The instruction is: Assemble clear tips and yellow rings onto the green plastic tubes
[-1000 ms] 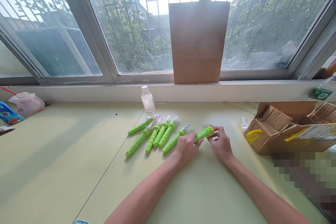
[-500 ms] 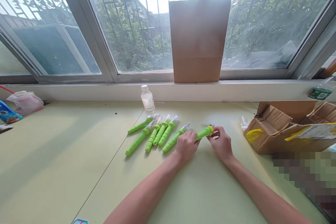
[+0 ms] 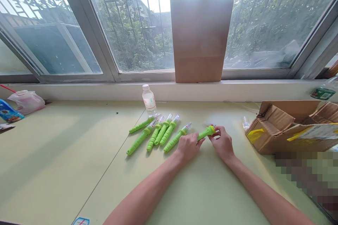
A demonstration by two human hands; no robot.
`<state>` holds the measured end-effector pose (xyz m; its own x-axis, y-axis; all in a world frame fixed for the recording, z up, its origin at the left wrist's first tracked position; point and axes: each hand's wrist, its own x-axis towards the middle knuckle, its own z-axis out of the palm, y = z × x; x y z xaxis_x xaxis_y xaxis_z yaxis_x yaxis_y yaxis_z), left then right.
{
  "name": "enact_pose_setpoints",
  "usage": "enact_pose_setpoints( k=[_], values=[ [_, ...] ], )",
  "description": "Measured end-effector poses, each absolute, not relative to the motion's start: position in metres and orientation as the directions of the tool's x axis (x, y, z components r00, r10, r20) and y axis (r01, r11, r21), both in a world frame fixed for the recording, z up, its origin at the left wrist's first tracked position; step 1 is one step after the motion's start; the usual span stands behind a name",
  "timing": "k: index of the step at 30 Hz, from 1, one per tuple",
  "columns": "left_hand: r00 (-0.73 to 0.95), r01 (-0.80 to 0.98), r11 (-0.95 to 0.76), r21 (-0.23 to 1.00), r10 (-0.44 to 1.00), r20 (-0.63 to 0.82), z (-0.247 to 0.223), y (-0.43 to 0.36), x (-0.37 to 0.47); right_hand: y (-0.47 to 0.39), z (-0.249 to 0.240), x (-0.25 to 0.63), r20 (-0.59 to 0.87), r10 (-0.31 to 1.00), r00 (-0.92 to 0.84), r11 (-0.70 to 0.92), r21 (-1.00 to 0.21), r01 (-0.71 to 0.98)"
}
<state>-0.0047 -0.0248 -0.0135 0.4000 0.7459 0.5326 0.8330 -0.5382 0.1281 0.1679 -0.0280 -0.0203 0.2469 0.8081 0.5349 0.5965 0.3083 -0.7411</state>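
A bright green ribbed plastic stick (image 3: pixel 203 134) with a yellow ring at its upper end lies across both hands. My left hand (image 3: pixel 188 146) wraps its lower part, knuckles up. The fingers of my right hand (image 3: pixel 221 140) pinch at the yellow-ringed end; the fingertips are partly hidden. Just behind that end is a small blurred clear and red piece, too unclear to name. Beside my left hand lies a similar green stick with a clear tip (image 3: pixel 175 139). Several more such sticks (image 3: pixel 142 141) are spread to the left, clear tips pointing away.
A water bottle (image 3: pixel 149 101) stands behind the sticks. To the right are an open cardboard box (image 3: pixel 293 137) and a small clear plastic piece (image 3: pixel 245 123). A cardboard sheet (image 3: pixel 200 42) leans on the window. A pink bag (image 3: pixel 27 102) and blue packet (image 3: pixel 9 112) lie far left.
Both hands keep their hold on the green stick, whose yellow-ringed end has shifted very slightly. The whole view has moved a little; the other sticks lie as before.
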Motion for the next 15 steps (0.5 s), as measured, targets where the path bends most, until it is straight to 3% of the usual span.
enact_pose_setpoints(
  k=[7, 11, 15],
  values=[
    [0.36, 0.854, -0.489, 0.177, 0.802, 0.476, -0.0127, -0.0243, -0.0047, -0.0276, -0.0174, 0.1687, 0.502, 0.828, 0.25, 0.29, -0.765, 0.574],
    [0.344, 0.849, -0.503, 0.163, 0.759, 0.552, -0.0156, -0.0227, -0.0058, -0.027, -0.0189, 0.1682, 0.464, 0.843, 0.273, 0.253, -0.789, 0.56],
    [0.346, 0.853, -0.516, 0.074, 0.667, 0.66, -0.0159, -0.0219, -0.0069, -0.0282, -0.0202, 0.1667, 0.425, 0.859, 0.286, 0.215, -0.806, 0.551]
  ],
)
